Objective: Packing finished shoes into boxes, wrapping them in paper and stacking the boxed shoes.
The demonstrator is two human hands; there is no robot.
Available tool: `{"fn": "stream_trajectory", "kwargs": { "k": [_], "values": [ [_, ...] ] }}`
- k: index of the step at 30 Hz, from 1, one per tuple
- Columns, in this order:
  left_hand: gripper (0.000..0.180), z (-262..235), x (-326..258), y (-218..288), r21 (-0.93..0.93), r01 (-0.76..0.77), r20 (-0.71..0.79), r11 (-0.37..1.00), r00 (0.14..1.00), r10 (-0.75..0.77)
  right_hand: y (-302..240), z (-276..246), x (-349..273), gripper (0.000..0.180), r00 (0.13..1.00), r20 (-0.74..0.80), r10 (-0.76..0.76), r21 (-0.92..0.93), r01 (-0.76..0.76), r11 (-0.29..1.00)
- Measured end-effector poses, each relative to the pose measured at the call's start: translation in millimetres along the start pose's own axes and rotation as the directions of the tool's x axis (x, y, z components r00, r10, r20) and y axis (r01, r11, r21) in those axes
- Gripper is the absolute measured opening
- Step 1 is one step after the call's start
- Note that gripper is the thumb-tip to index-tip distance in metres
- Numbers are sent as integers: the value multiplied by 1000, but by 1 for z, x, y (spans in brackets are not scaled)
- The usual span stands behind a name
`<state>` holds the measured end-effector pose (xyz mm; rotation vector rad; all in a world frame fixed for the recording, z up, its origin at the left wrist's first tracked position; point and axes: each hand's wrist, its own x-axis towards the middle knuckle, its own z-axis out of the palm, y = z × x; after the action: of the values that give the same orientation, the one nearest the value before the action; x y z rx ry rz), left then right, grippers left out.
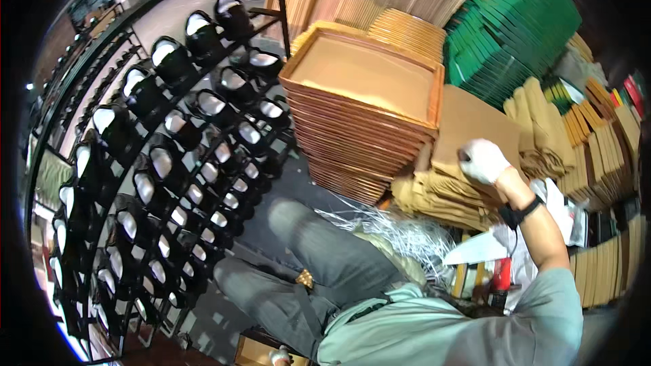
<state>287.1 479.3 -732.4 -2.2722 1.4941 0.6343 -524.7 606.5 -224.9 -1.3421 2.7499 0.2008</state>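
Note:
My right hand (483,160), in a white glove with a black strap at the wrist, grips the lower edge of a flat brown cardboard sheet (471,122). The sheet leans over a pile of folded tan cardboard pieces (441,196), right of a tall stack of brown tray-shaped box lids (359,81). Only a bit of my left hand (279,356), also gloved in white, shows at the bottom edge, next to a brown box (252,351). Whether it holds anything is hidden. My grey-trousered legs (319,257) stretch out in front of me.
A black metal rack (156,163) holding several black shoes fills the left side. Green flat boxes (515,27) are piled at the back right, and more tan and brown flat packs (597,149) at the right. White shredded paper strips (400,230) lie by my knee.

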Motion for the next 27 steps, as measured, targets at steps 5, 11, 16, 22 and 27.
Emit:
{"fn": "stream_trajectory", "kwargs": {
  "k": [5,11,16,22,27],
  "values": [
    [57,42,-27,-58,-198,28,-19,980,999,-32,-17,3,2,35,993,-118,25,45,-19,999],
    [48,38,1,-8,-229,99,67,968,994,-86,69,31,-1,20,983,-157,-92,34,99,995],
    [26,57,-6,-46,-426,41,-301,904,936,-184,137,56,61,9,992,-123,38,317,3,949],
    [30,-85,-159,20,-465,-535,-751,706,660,5,123,25,38,13,983,52,176,597,-172,784],
    [38,-257,-233,113,-62,-864,-808,500,338,482,48,-15,9,29,990,135,39,966,-140,215]
  ]
}}
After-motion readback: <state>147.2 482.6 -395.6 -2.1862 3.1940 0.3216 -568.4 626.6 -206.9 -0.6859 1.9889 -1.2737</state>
